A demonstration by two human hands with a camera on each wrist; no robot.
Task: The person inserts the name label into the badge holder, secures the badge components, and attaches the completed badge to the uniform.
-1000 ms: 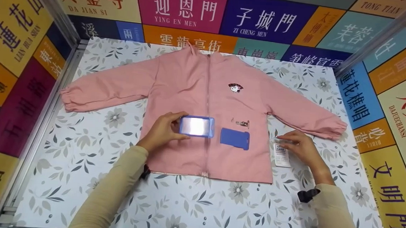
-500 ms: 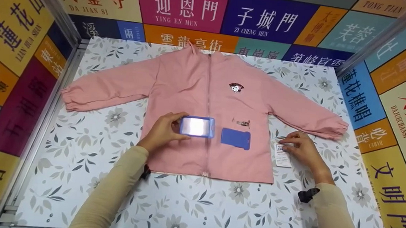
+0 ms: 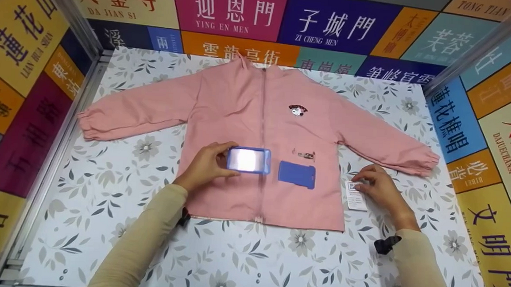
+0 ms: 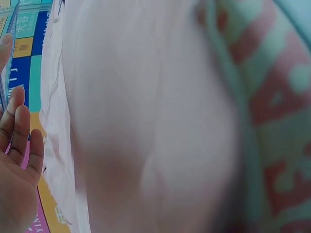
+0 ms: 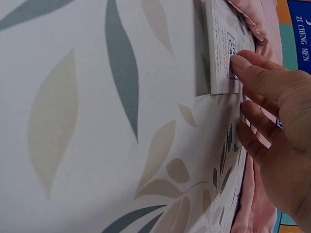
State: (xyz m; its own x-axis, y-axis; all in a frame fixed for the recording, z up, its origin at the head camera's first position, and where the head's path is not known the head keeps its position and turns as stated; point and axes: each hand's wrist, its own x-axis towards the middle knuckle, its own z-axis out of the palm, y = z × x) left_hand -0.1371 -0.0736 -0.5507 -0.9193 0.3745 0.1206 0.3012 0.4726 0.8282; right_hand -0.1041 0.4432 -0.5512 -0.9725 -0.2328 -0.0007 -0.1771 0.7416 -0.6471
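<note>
Over the front of a pink jacket [image 3: 296, 208], my left hand [image 3: 204, 163] holds a blue-framed badge holder [image 3: 249, 160] by its left end, between thumb and fingers. Its clear window shines brightly. Just right of it a flat blue holder panel [image 3: 296, 174] lies on the jacket, below a small metal clip [image 3: 306, 155]. Beside the jacket's right edge, my right hand [image 3: 382, 191] pinches the top of a white ID card [image 3: 357, 202]. The right wrist view shows the thumb across the printed face of the card [image 5: 222, 58]. In the left wrist view the holder appears only as a thin edge.
The jacket lies spread with both sleeves out on a flower-patterned table [image 3: 177, 263]. Panels with large printed characters [image 3: 237, 11] stand behind the table and on both sides. A metal post [image 3: 74, 17] rises at the back left corner.
My right hand's fingers have closed in on the top of the ID card. The left hand and badge holder have stayed almost in place.
</note>
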